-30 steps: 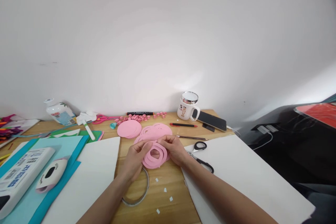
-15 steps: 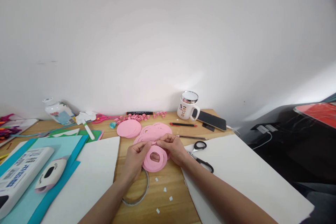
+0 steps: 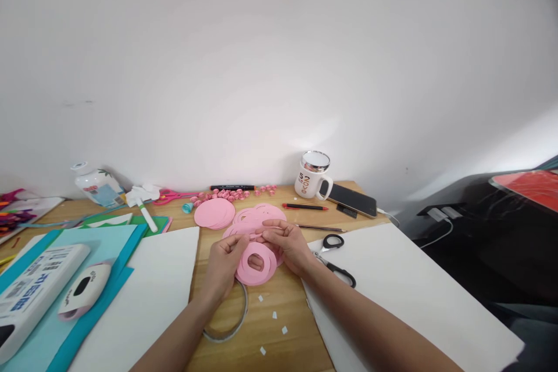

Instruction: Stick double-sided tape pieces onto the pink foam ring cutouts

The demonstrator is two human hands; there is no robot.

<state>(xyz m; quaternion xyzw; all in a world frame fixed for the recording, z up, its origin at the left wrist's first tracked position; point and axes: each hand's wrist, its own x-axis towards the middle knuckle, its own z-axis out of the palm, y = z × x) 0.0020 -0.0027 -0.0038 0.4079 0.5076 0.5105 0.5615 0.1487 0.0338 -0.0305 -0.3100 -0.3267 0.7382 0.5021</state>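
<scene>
Between my two hands hangs a pink paper ring (image 3: 243, 272), its top edge pinched by fingers and its lower part tilted toward me. My left hand (image 3: 226, 261) grips its upper left with thumb and forefinger. My right hand (image 3: 288, 247) pinches close beside at the upper right, with some fingers behind the paper showing through the hole. More pink paper rings (image 3: 268, 213) lie overlapping just behind the hands. To their left is a stack of pink paper discs (image 3: 213, 213). A roll of tape (image 3: 242, 317) lies below my left wrist.
Scissors (image 3: 333, 241) with black handles lie right of my right hand on white board (image 3: 410, 290). A mug (image 3: 310, 180), phone (image 3: 353, 199) and red-black pen (image 3: 305, 206) are behind. Rolled pink paper pieces (image 3: 229, 194) line the wall. Teal sheets (image 3: 108, 238) lie left.
The held ring has shifted very slightly left, and the right hand's fingers have lifted and loosened a little at the top edge. Everything else stays in place.
</scene>
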